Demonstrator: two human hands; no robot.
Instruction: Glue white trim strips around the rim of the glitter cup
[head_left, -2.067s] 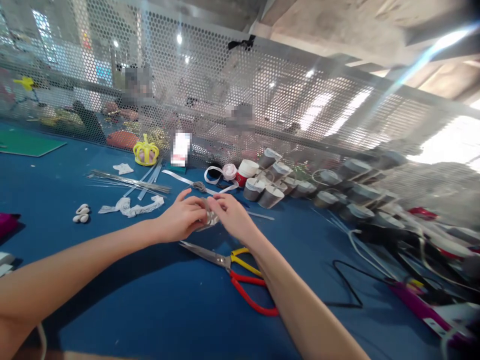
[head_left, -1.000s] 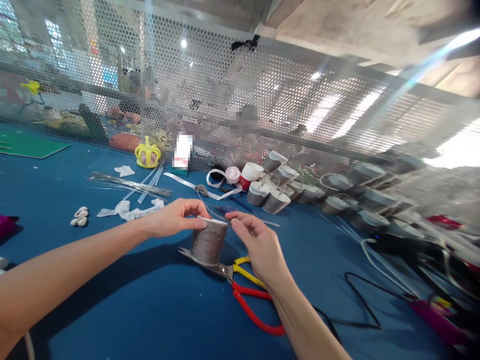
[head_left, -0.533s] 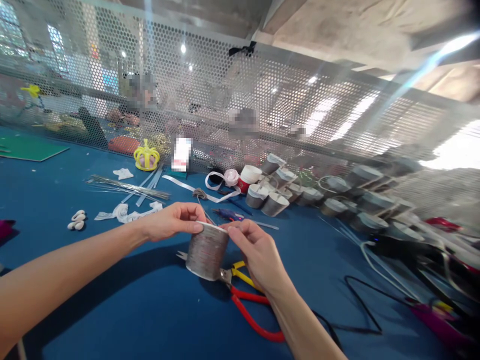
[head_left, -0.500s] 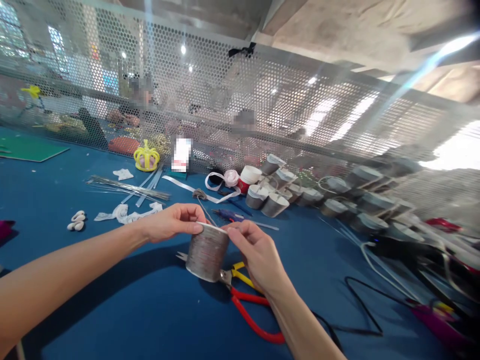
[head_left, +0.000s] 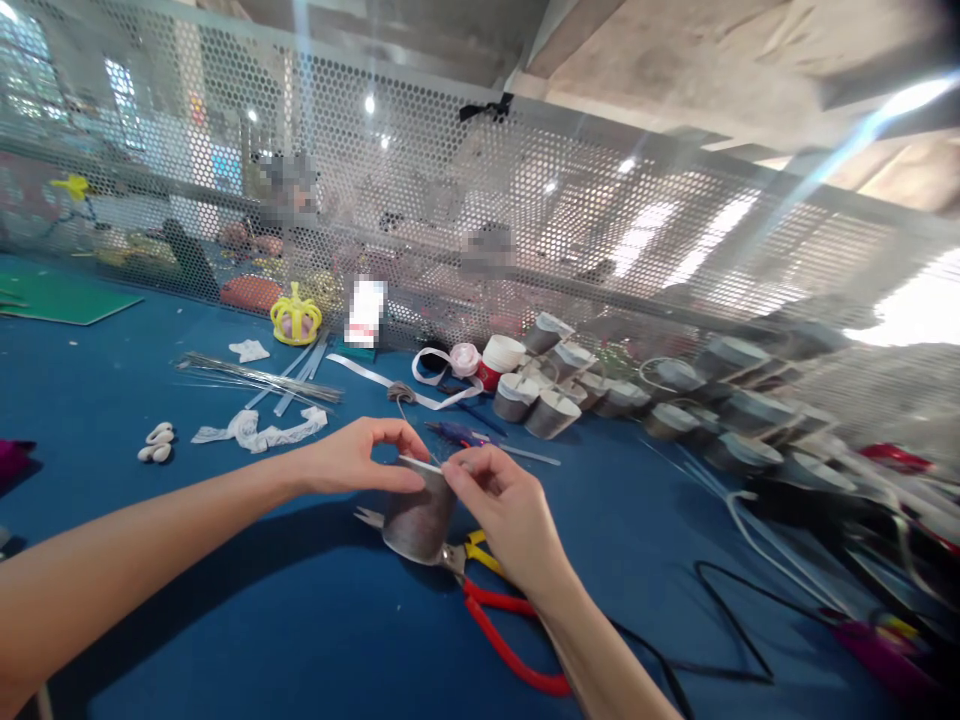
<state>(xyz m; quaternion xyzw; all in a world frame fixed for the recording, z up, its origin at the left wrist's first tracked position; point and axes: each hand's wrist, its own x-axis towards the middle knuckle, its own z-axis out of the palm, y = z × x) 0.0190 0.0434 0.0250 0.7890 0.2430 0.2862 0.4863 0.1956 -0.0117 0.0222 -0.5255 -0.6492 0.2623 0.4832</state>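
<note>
A small cup-shaped piece (head_left: 417,525), wrapped in grey-brown cord, is held slightly tilted above the blue table. My left hand (head_left: 367,458) grips its rim from the left, thumb across the front and fingers curled behind. At the right of the rim, my right hand (head_left: 506,505) is closed in a pinch on the thin grey cord, its fingertips touching the cup. A small bundle of that cord (head_left: 401,393) lies behind the cup. Partly hidden by the cup and my right hand are scissors with red handles (head_left: 502,640) and yellow-handled pliers (head_left: 480,550).
Several grey wrapped cups (head_left: 551,412) stand at the right, with more farther right. White ribbon (head_left: 360,370), lace (head_left: 259,432), metal wires (head_left: 255,378) and a yellow crown (head_left: 296,315) lie at left and back. A perforated metal screen (head_left: 420,200) borders the table; black cable (head_left: 720,665) runs right.
My left thumb has moved right and down over the cup's front, and its fingers arch higher behind the rim. My right fingertips shifted slightly left along the rim.
</note>
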